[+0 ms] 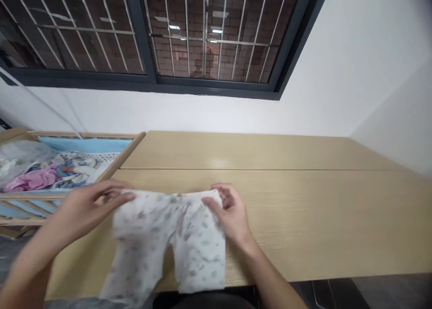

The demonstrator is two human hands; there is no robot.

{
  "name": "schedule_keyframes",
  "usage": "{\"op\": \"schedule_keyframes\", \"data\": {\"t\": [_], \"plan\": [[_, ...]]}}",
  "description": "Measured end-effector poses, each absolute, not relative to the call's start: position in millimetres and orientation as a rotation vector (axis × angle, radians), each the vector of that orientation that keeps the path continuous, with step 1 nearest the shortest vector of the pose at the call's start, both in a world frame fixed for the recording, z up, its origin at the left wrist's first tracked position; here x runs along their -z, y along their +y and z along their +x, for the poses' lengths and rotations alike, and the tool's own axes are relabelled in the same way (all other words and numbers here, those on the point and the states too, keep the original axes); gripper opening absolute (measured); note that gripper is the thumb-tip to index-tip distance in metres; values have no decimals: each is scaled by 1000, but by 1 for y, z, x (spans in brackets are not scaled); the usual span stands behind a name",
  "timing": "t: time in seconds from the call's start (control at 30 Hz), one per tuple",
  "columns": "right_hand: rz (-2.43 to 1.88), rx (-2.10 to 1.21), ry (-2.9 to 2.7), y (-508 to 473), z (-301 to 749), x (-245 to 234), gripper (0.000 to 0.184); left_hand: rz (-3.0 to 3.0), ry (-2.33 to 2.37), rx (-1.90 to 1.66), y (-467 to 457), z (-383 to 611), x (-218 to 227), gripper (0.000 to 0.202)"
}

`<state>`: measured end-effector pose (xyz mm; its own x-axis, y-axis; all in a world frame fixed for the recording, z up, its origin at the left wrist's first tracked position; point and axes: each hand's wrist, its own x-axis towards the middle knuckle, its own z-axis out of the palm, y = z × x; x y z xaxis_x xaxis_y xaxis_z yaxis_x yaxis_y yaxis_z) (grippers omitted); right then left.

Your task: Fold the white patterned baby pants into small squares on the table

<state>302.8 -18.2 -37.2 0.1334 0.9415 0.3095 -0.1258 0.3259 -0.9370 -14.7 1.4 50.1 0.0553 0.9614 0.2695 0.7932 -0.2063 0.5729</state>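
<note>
Wooden tabletop [303, 219], and along its near edge, patterned pants [182, 219]! Left fingers [116, 202] and right fingers [212, 205] pinch the waistband [153, 197] at both ends; even, gentle tension should help the legs [202, 261] straighten.

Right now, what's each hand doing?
Left hand: closed, pinching one waist corner of the white printed cloth pants.
Right hand: closed, pinching the pants' other waist corner.
</note>
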Motion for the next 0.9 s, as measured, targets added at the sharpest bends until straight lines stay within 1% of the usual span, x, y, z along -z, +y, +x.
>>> {"op": "schedule_keyframes", "data": {"t": [0.13,0.23,0.33,0.4,0.47,0.53,0.63,0.73,0.83,0.9], "plan": [[-1045,-895,-1235,37,352,51,40,2125,1584,-757,81,34,-9,47],[-1178,-889,-1367,82,381,77,43,2186,1568,-629,128,65,24,35],[-1397,-799,-1466,126,400,106,36,2202,1604,-543,163,90,50,25],[-1500,-750,-1489,151,406,124,31,2190,1655,-499,182,103,64,21],[-1544,-729,-1489,173,408,139,26,2176,1713,-441,198,114,74,23],[-1585,-701,-1498,190,407,151,23,2167,1761,-390,207,122,81,28],[-1634,-661,-1533,208,406,166,23,2175,1823,-356,208,134,81,34],[-1667,-631,-1575,218,409,176,25,2223,1865,-378,186,149,71,30],[-1701,-620,-1600,223,414,182,26,2305,1760,-362,129,173,64,28],[-1720,-630,-1620,224,418,184,22,2350,1574,-273,77,193,66,33]]}}
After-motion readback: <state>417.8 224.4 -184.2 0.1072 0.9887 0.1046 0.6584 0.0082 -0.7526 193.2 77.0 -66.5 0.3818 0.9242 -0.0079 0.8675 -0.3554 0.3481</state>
